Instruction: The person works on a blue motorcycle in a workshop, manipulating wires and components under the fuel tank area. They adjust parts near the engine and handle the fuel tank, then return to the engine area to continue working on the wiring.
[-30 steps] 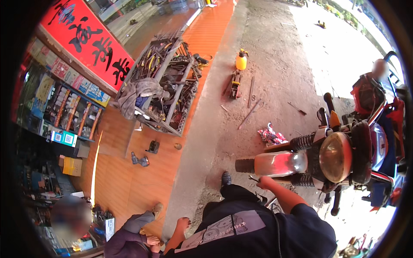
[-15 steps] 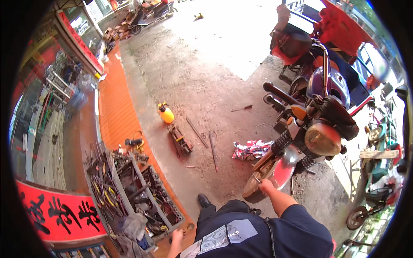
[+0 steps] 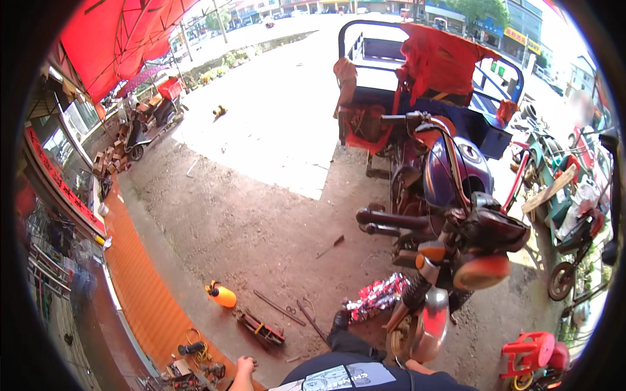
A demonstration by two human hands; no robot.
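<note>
My left hand (image 3: 246,364) hangs beside my body at the lower edge, its fingers loosely curled with nothing visible in them. Near it, on the orange strip, are metal parts and a dark tool with a yellow cord (image 3: 193,348). My right hand (image 3: 413,367) shows only in part, low beside the front wheel (image 3: 399,344) and the silver-and-red fender (image 3: 433,326) of a motor tricycle (image 3: 456,173). My body and the wheel area hide its fingers. One of my feet (image 3: 340,320) stands by a shiny red-and-silver wrapper (image 3: 375,300).
A yellow spray bottle (image 3: 223,296), a floor jack (image 3: 259,328) and metal bars (image 3: 279,307) lie to the left. A red plastic stool (image 3: 531,352) stands at lower right. Scrap and a plank (image 3: 550,189) line the right side. An orange tiled strip (image 3: 140,277) borders the shopfront.
My view has tilted up, bringing the street and red canopy in. One foot has stepped forward beside the wrapper. The thin metal tool seen in my right hand no longer shows.
</note>
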